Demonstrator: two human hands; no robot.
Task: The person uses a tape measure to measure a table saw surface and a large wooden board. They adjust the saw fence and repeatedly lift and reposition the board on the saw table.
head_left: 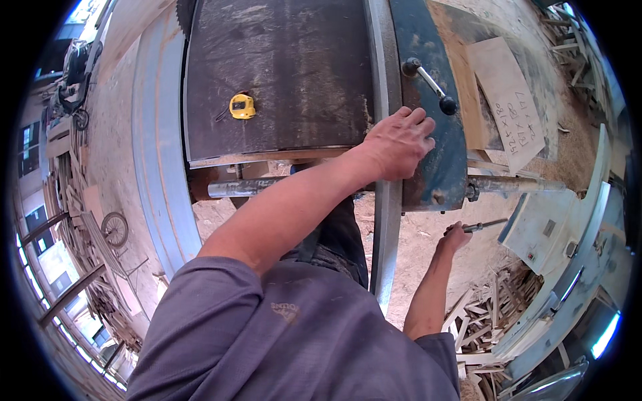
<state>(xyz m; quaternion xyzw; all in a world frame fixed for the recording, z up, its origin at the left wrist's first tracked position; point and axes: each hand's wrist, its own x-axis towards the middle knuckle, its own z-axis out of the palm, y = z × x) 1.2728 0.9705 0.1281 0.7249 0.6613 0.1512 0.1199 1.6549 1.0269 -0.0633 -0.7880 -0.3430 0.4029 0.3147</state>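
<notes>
My left hand (399,144) lies across the grey metal rip fence (382,73) and the blue fence body (431,147), fingers curled down against it; anything beneath the palm is hidden. A lever with black ball knobs (431,83) stands on the blue body just beyond that hand. Lower on the right, my right hand (457,238) is closed around a slim tool with a dark grip and thin shaft (476,228), held out over the floor; its exact kind is unclear. A yellow tape measure (242,106) rests on the dark saw table (301,60), left of the fence.
A toothed saw blade (182,19) shows at the table's far left, beside a pale blue sliding rail (157,134). A round guide bar (244,188) runs along the near edge. Board with handwriting (505,100) lies right of the fence; wood offcuts (495,304) pile at lower right.
</notes>
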